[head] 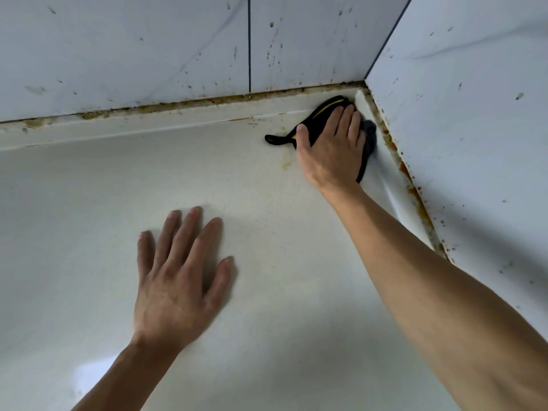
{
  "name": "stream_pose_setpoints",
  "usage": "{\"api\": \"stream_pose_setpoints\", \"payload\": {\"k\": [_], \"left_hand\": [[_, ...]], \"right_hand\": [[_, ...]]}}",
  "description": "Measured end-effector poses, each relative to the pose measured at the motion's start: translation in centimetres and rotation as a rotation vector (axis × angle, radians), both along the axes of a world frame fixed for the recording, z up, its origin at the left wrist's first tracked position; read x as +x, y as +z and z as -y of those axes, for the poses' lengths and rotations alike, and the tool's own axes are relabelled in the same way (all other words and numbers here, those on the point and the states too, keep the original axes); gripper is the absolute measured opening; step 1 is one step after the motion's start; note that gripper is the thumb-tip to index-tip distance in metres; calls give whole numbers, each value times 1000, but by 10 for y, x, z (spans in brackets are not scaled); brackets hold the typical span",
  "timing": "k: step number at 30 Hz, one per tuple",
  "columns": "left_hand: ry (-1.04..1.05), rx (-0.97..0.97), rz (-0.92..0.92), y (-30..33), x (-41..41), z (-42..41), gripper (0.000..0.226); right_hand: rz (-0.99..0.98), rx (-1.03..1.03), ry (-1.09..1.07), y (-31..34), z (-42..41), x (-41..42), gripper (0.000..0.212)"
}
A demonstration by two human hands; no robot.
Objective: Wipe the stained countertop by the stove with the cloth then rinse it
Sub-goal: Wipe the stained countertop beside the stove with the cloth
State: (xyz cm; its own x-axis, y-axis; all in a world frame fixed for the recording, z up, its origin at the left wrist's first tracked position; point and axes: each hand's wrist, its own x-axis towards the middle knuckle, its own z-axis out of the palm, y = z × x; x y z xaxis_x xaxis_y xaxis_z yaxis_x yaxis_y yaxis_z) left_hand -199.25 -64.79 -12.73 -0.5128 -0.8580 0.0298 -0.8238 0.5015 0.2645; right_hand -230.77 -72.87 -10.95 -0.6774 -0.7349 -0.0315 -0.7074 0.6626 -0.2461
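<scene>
The right hand [332,143] lies flat on the black cloth with a thin yellow stripe [323,114], fingers straight and close together, pressing it down into the far right corner of the glossy cream-white countertop [267,292], where the raised back lip meets the two walls. A flat palm seems chosen to spread pressure over the cloth and push its edge into the corner rather than to lift it. The left hand [178,277] rests well apart from the cloth on bare countertop, palm down, fingers straight and spread, holding nothing; it probably braces the person as the right arm reaches to the back. A narrow black loop of the cloth trails out to the left of the thumb, touching a faint yellowish-brown stain [286,164] on the surface just below it, so wiping appears unfinished. Brown rust-coloured grime along the wall seam [397,161] runs beside the cloth and along the back edge, and the pale grey-white wall tiles [148,54] carry dark spatter. Most of the cloth is covered by the hand, so its full size and folding cannot be told. No stove, sink or tap is in view.
</scene>
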Motion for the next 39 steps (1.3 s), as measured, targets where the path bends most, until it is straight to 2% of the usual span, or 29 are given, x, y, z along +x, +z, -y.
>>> {"api": "stream_pose_setpoints", "payload": {"k": [9,15,21,28,34,36,39], "left_hand": [[-6,-6,5,-2,2,-2,66],[-6,-2,4,-1,0,-3,66],[-6,2,8,0,0,1,66],[-12,-14,18,-5,2,-1,67],[-10,9,25,0,-2,-1,66],[-10,16,37,2,-1,-1,67],[-9,4,36,2,-1,-1,67]], "right_hand": [[-56,14,224,-3,-64,7,86],[-23,24,58,1,-7,-9,89],[1,3,-21,0,8,1,95],[-53,59,351,-5,-49,8,93],[-37,68,89,-1,1,7,94],[-25,52,198,-3,-6,31,93],[-42,20,498,-3,-23,47,90]]}}
